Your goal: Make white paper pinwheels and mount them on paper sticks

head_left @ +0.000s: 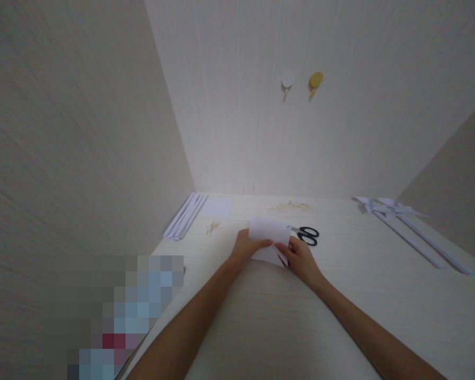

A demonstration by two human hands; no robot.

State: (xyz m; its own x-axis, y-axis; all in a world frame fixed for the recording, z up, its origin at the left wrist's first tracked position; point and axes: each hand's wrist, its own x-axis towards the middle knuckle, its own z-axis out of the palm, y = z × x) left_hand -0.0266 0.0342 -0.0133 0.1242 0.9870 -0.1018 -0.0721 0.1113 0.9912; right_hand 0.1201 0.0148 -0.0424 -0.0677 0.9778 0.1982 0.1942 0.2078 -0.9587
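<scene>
A white piece of paper (269, 228) is held between my two hands above the white table, its upper part bent. My left hand (245, 245) grips its left side, thumb lying across the front. My right hand (298, 256) grips the right side, its thumb tip close to the left thumb near the middle. A thin dark-red item (282, 261) shows at the paper's lower right, beside my right hand; its kind is unclear. Just beyond my right hand lie scissors with black handles (309, 236), their blades partly hidden by the paper.
Rolled white paper sticks (185, 217) lie at the back left beside a flat white sheet (217, 207). Several small thin sticks (212, 227) are nearby, with pale scattered bits (293, 206) farther back. Paper pinwheels on sticks (396, 216) lie right. Two hooks (315, 80) hang on the wall.
</scene>
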